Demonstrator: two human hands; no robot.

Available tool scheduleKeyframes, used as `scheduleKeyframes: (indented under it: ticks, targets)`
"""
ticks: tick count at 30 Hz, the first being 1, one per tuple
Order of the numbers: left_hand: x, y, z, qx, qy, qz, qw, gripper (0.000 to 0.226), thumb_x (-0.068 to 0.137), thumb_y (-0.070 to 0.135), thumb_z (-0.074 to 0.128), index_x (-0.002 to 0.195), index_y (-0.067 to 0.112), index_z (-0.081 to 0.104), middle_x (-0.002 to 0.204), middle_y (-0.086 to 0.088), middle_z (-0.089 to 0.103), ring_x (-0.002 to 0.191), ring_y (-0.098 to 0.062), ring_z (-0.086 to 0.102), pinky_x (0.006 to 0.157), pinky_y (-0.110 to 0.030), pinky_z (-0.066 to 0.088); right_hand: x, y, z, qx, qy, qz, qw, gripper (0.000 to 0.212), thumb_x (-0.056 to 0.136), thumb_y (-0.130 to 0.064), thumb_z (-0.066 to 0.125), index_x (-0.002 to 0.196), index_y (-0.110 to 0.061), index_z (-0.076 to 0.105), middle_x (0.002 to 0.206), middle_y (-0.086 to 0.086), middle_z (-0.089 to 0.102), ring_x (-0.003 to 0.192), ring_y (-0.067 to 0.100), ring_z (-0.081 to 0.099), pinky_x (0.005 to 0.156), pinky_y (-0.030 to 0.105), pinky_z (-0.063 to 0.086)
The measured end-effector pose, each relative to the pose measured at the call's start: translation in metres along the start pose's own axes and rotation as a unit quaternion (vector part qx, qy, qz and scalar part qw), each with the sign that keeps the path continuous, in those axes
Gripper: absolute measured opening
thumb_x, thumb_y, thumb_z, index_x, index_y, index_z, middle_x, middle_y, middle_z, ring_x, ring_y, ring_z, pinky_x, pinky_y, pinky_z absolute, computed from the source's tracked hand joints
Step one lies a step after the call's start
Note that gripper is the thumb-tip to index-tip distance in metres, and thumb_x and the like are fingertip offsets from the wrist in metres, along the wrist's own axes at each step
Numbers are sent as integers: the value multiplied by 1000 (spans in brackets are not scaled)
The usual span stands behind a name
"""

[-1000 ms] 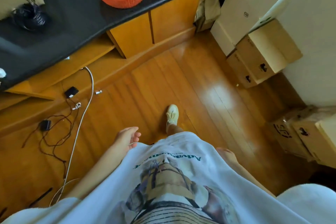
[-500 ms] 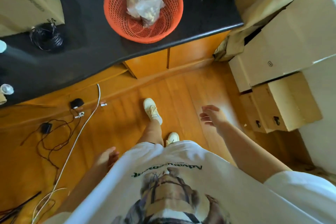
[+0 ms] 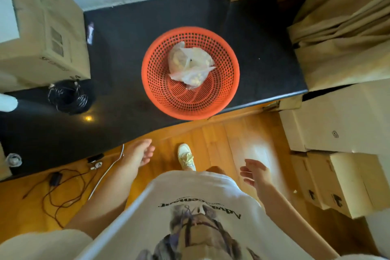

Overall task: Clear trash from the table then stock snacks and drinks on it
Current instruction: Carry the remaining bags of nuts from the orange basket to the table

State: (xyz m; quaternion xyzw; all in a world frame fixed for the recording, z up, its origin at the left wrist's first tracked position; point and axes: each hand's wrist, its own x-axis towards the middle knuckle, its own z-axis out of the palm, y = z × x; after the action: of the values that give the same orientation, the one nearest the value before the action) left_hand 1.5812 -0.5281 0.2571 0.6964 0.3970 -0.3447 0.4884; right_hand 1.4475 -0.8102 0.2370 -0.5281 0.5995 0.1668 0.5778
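Observation:
An orange perforated basket (image 3: pixel 223 91) sits near the front edge of a black countertop (image 3: pixel 130 34). Inside it lies a clear plastic bag (image 3: pixel 190 65) holding pale yellowish pieces. My left hand (image 3: pixel 137 154) hangs open just below the counter's front edge, left of the basket, holding nothing. My right hand (image 3: pixel 256 172) is open too, fingers spread, lower and to the right over the wooden floor (image 3: pixel 228 139). Neither hand touches the basket.
A large cardboard box (image 3: pixel 42 27) and a coil of black cable (image 3: pixel 68 96) stand on the counter's left. Stacked cardboard boxes (image 3: pixel 337 154) line the right wall below beige curtains (image 3: pixel 341 27). Loose cables (image 3: pixel 63 183) lie on the floor at left.
I have stepped toward the counter, and the basket now sits in the middle of the view. My left hand has risen toward the counter edge; my right hand stays out in front, open.

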Motion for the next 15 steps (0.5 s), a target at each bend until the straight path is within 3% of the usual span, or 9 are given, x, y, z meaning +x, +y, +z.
scheduleKeyframes:
  ticks: [3,9,11,15]
  targets:
    - [18,62,19,36,-15,82,996,16,94,20,47,86,24,61,75,1,63,67,-11,57,61,-22,46,2,-33,19,27,2,-46,999,18,90,0,45,102,-8,57,69,9,58,53,15,56,52,25,41]
    - [78,129,44,154,-68,193,967,24,94,5,42,108,17,57,87,0,63,72,-11,58,66,-23,45,21,-128,87,36,-140,-196,970,20,89,-1,51,96,-17,60,76,2,62,61,9,62,56,21,50]
    - [101,149,53,238,-47,267,933,37,91,-5,35,114,18,54,99,0,60,80,-10,57,76,-25,44,42,-151,115,12,-159,-211,964,22,88,1,53,105,-12,58,81,-1,58,70,9,59,60,18,50]
    - [141,194,67,359,21,409,839,54,82,-17,37,124,12,52,124,-9,53,108,-21,54,97,-32,42,92,-180,163,-116,-106,-213,964,47,83,-1,57,128,-8,43,102,-2,51,85,14,55,67,15,45]
